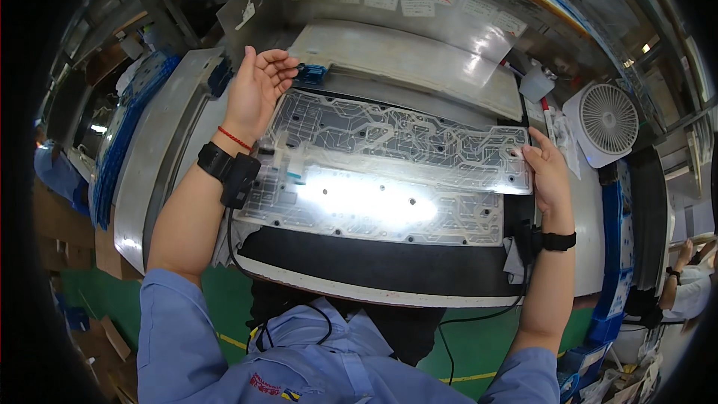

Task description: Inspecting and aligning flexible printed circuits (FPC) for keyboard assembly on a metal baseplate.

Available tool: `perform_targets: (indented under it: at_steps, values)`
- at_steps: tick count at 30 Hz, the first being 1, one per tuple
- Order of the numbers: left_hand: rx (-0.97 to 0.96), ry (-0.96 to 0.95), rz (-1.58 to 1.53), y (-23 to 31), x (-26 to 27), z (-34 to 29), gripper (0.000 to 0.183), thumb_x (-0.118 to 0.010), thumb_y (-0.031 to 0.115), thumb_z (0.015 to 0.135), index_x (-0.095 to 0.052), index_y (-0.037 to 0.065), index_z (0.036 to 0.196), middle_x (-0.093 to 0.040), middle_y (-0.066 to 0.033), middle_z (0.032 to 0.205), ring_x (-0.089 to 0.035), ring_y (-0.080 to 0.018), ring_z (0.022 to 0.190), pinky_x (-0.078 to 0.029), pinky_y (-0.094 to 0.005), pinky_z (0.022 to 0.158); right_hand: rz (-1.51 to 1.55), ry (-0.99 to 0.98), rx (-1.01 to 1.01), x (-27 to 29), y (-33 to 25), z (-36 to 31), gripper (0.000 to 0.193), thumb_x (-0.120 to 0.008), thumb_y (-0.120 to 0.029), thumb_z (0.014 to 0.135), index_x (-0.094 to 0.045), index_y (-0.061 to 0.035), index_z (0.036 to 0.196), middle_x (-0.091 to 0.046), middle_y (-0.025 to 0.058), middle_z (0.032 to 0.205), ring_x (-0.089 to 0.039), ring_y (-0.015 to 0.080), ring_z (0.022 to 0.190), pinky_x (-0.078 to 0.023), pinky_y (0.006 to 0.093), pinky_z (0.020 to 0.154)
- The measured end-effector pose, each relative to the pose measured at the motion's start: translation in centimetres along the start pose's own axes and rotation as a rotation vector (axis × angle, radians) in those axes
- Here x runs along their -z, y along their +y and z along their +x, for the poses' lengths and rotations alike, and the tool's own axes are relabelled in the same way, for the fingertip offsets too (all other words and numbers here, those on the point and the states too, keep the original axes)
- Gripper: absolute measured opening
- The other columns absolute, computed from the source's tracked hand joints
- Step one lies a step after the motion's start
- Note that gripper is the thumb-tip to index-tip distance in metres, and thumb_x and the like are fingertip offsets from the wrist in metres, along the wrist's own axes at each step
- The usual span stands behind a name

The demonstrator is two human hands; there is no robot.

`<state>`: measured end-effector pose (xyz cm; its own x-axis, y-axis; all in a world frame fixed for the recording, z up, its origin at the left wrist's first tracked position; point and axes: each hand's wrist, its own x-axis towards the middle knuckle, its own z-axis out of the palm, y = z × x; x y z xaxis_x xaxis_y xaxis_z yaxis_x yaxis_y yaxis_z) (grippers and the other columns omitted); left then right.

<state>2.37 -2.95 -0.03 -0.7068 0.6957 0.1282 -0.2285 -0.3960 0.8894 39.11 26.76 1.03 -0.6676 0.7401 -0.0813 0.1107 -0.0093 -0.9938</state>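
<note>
A clear keyboard membrane sheet (419, 131) with printed circuit traces lies tilted across the bench in front of me. My right hand (548, 172) pinches its right end, thumb on top and fingers at the edge. Beneath and nearer to me, another clear circuit sheet (351, 224) with dark round spots rests on a black mat, glare covering its middle. Raised by the upper sheet's far left corner, my left hand (263, 86) has its fingers apart and loosely bent, nothing visible in it. Just right of those fingertips sits a small teal-blue object (311, 73), its kind unclear.
The black mat (336, 265) runs to the bench's near edge. Behind the sheets stands a pale metal plate (396, 60). A white fan (604, 123) and a white bottle (537, 84) are at the right. Blue trays (138, 123) line the left; another person's arm (677, 273) shows far right.
</note>
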Motion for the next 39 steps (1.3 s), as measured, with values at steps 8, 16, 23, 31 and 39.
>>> perform_targets:
  at_steps: [8, 16, 23, 31, 39]
  values:
    - [0.055, 0.174, 0.159, -0.4, 0.2, 0.1, 0.04, -0.034, 0.04, 0.101, -0.055, 0.006, 0.106, -0.06, -0.006, 0.104, -0.052, -0.0147, 0.097, -0.04, -0.0277, 0.088, -0.054, 0.036, 0.03, 0.5, -0.1, -0.1, 0.012, -0.048, -0.012, 0.095, -0.053, -0.0086, 0.106, -0.063, 0.0014, 0.092, -0.058, 0.007, 0.069, -0.042, 0.0166, 0.058]
    - [0.223, 0.006, 0.194, -0.2, -0.7, -0.2, 0.031, -0.038, 0.031, 0.1, -0.057, 0.006, 0.101, -0.061, -0.0007, 0.093, -0.051, -0.0067, 0.074, -0.041, -0.0207, 0.066, 0.084, 0.178, 0.079, 1.4, 0.2, 0.3, 0.015, -0.046, -0.015, 0.097, -0.052, -0.0078, 0.108, -0.062, 0.0009, 0.094, -0.057, 0.0073, 0.071, -0.042, 0.0181, 0.057]
    - [0.171, -0.026, 0.279, -0.8, -0.9, -0.2, 0.023, -0.043, 0.019, 0.098, -0.054, 0.005, 0.114, -0.062, -0.0002, 0.094, -0.047, -0.0028, 0.067, -0.036, -0.0172, 0.057, 0.167, 0.163, 0.094, 0.8, -0.4, 0.1, 0.019, -0.046, -0.016, 0.097, -0.051, -0.0051, 0.113, -0.062, 0.0034, 0.094, -0.058, 0.0088, 0.072, -0.043, 0.0189, 0.057]
    - [0.056, 0.142, 0.101, -0.9, -0.2, 0.1, 0.035, -0.046, 0.02, 0.098, -0.045, 0.002, 0.128, -0.058, -0.0079, 0.116, -0.057, -0.0089, 0.089, -0.048, -0.0203, 0.079, 0.152, 0.2, 0.126, 0.2, -1.0, -0.3, 0.031, -0.05, -0.022, 0.097, -0.049, -0.0028, 0.121, -0.062, 0.0054, 0.095, -0.059, 0.0097, 0.073, -0.045, 0.0203, 0.059]
    - [0.053, 0.157, 0.112, -0.5, -0.8, 0.0, 0.042, -0.044, 0.025, 0.099, -0.041, -0.002, 0.131, -0.05, -0.0126, 0.13, -0.056, -0.0164, 0.101, -0.047, -0.0251, 0.084, -0.275, 0.011, 0.011, -0.3, -1.0, -0.5, 0.02, -0.052, -0.021, 0.094, -0.059, -0.0042, 0.104, -0.063, 0.0029, 0.083, -0.056, 0.0078, 0.067, -0.043, 0.0209, 0.059]
